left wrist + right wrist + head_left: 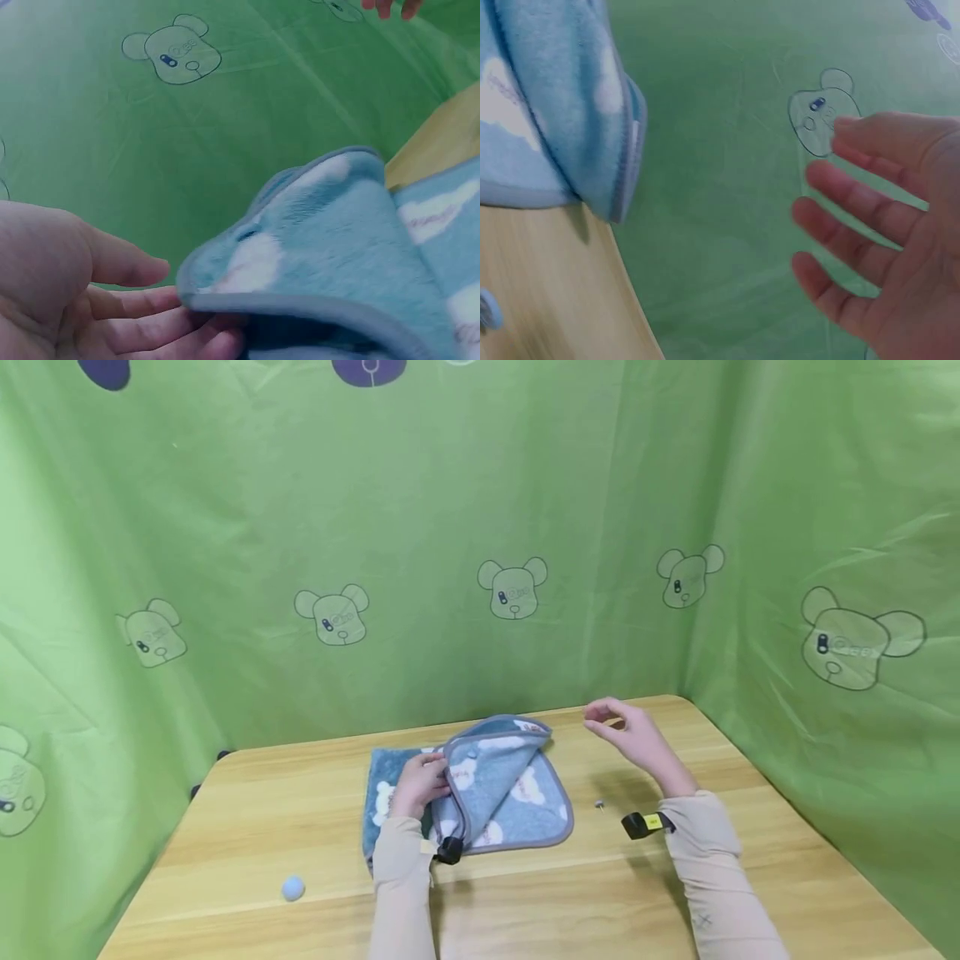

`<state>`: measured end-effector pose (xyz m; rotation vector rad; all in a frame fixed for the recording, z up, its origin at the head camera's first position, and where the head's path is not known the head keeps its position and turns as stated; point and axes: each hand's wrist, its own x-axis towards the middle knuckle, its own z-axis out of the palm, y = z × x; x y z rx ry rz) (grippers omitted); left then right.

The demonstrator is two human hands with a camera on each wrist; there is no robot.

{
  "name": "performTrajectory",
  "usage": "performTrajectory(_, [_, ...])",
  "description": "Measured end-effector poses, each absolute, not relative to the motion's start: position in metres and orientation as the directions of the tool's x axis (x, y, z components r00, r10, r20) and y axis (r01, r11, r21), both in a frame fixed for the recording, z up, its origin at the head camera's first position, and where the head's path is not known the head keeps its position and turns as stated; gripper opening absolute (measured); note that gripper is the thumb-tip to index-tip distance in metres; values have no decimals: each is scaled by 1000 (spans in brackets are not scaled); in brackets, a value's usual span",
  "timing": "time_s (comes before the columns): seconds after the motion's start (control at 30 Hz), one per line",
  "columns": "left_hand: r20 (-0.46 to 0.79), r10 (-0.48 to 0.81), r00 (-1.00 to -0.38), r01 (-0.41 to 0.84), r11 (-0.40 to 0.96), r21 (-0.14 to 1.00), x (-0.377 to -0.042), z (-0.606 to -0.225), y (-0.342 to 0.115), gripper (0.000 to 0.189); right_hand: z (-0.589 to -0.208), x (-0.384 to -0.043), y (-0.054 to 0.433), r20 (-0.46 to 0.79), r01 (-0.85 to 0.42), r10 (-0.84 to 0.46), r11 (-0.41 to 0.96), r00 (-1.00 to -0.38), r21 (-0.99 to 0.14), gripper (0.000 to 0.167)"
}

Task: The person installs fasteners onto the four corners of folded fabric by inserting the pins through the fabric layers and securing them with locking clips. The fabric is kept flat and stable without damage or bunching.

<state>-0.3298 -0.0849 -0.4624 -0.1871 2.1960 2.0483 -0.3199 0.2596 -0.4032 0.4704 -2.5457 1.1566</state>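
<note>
A blue fleece blanket (487, 793) with white bear-shaped patches and grey edging lies partly folded on the table, one flap raised and turned over. My left hand (422, 783) is at the flap's left edge. In the left wrist view, fingers (150, 330) reach under the edging at the blanket's corner (196, 281), while the thumb is just short of it. To the right of the blanket, my right hand (626, 731) is raised over the table, holding nothing. Its fingers (855, 206) are spread and loosely bent in the right wrist view.
A light blue ball (293, 887) sits at the front left of the wooden table (540, 910). Right of the blanket is a small grey-blue round-topped piece (599, 805) with a thin stem. Green curtains (420, 527) with bear-head prints hang behind and at both sides.
</note>
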Motion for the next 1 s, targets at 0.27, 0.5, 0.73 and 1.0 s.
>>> performTrajectory(0.27, [101, -84, -991, 49, 477, 877, -320, -435, -66, 35, -416, -325, 271, 261, -493, -427, 641, -866, -588, 34])
performTrajectory(0.5, [274, -25, -961, 209, 582, 786, -310, -421, -41, 27, -438, -328, 278, -18, -434, -613, 580, -790, -690, 34])
performTrajectory(0.73, [180, 136, -974, 225, 640, 735, -303, -419, -25, 24, -452, -328, 282, -136, -310, -640, 534, -756, -787, 29])
performTrajectory(1.0, [-79, 543, -836, 398, 700, 592, -293, -427, -2, 14, -459, -330, 282, -170, -294, -653, 538, -738, -790, 30])
